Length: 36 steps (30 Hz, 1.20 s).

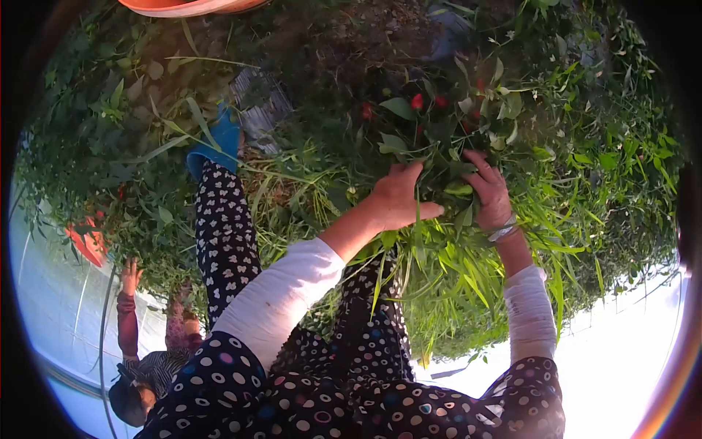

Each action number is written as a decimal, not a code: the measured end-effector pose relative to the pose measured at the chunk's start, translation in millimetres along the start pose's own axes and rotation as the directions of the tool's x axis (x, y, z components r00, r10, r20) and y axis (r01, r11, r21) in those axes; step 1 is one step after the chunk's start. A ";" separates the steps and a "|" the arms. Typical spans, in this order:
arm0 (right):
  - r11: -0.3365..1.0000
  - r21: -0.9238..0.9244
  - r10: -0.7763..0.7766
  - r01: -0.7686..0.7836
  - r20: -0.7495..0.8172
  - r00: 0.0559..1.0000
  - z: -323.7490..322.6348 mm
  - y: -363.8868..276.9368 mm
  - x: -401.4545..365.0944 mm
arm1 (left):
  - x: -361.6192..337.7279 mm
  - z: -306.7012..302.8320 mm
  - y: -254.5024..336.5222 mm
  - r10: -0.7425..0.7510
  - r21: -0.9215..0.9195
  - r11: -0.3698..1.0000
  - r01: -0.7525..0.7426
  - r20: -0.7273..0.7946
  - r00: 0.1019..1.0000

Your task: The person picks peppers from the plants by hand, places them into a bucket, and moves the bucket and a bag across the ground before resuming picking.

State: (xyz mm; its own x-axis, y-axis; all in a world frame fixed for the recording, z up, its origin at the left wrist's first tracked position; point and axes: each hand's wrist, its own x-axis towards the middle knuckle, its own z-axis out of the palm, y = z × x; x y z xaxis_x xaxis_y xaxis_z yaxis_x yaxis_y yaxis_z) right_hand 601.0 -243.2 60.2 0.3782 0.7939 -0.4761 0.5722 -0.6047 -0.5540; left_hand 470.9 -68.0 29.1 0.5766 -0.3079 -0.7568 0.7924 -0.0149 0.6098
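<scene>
My left hand (398, 196) reaches into a pepper plant from the left, thumb and fingers spread apart among the stems and leaves. Opposite it, my right hand (491, 192) has its fingers bent but separated, with the tips in the foliage. Between the two hands shows a green pepper (459, 189), partly covered by leaves. Just beyond the fingers hang several red peppers, among them a bright red pepper (417, 101). A band (503, 230) circles my right wrist, and white sleeves cover both forearms.
Tall grass (475, 271) grows close under my hands. My foot in a blue boot (219, 143) stands among the plants on the left. Part of an orange container (191, 7) shows at the top, another orange container (89, 245) at far left. Another person (150, 377) is at lower left.
</scene>
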 end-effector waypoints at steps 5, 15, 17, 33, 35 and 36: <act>0.996 0.034 0.086 -0.087 0.027 0.996 9.0 3.9 -10.0 | -34.7 13.5 5.7 -0.026 -0.461 0.887 0.033 0.020 0.999; 0.948 -0.265 0.261 -0.179 0.320 0.911 -97.7 -55.7 45.3 | -7.9 47.6 19.1 0.122 -0.191 0.976 -0.109 0.057 0.991; 0.962 -0.202 0.218 -0.185 0.159 0.963 -113.7 -90.6 95.1 | -7.3 53.8 19.6 0.164 -0.212 0.965 -0.153 0.037 0.986; 0.920 -0.368 0.374 -0.132 0.730 0.571 147.4 30.4 129.2 | 5.0 75.8 3.5 0.119 -0.337 0.937 -0.093 0.056 0.991; 0.949 -0.271 0.310 -0.163 0.694 0.650 125.7 32.5 125.6 | 2.7 39.3 16.4 0.124 -0.455 0.889 -0.057 0.120 0.985; 0.971 -0.162 0.241 -0.178 0.645 0.726 116.2 34.2 123.0 | 5.0 36.1 16.2 0.124 -0.459 0.887 -0.055 0.121 0.985</act>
State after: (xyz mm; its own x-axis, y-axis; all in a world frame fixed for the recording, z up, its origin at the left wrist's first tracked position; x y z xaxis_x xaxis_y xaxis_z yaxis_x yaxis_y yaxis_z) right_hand 582.6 -173.5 -96.7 -0.0570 0.3900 -0.9190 0.6060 -0.7180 -0.3423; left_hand 479.4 -104.1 43.7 0.6417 -0.4201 -0.6417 0.7624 0.4403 0.4741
